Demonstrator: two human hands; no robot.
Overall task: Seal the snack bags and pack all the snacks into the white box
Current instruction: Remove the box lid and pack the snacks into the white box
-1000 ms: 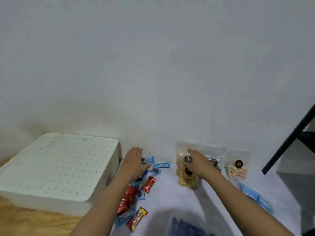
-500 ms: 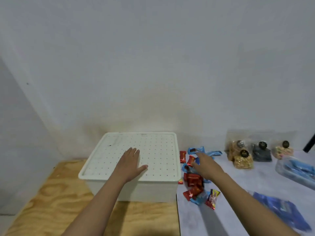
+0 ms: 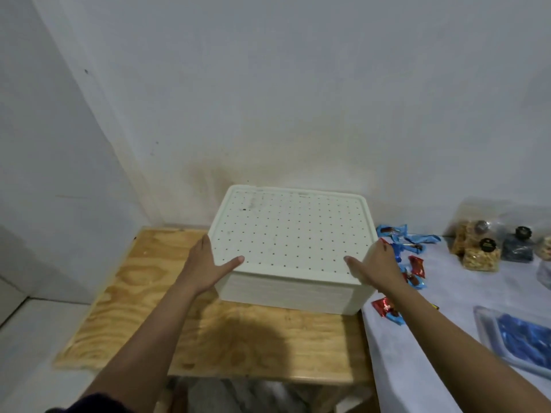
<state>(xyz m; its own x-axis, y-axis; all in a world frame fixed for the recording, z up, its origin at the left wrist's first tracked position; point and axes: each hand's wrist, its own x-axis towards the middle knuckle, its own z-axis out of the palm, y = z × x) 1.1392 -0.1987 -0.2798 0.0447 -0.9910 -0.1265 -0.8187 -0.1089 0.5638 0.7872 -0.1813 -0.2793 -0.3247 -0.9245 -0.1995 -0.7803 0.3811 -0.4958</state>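
Clasps the white box [image 3: 286, 290] between both hands on a plywood board [image 3: 143, 293]. Presses the left hand [image 3: 208, 263] flat against the left edge of the dotted lid [image 3: 292, 234], thumb lying on top. Lays the right hand [image 3: 377, 263] over the right edge, thumb likewise on top. Just beyond the right hand, red and blue wrapped candies [image 3: 416, 265] scattered on a pale cloth [image 3: 456, 296]. Farther right of that hand, clear snack bags [image 3: 480, 257]. Beside the right forearm, a clear tray [image 3: 484, 329] of blue packets.

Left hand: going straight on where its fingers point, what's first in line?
Likely the wall. The left hand lies against the white box, fingers pointing along its side over the wooden board; depth unclear.
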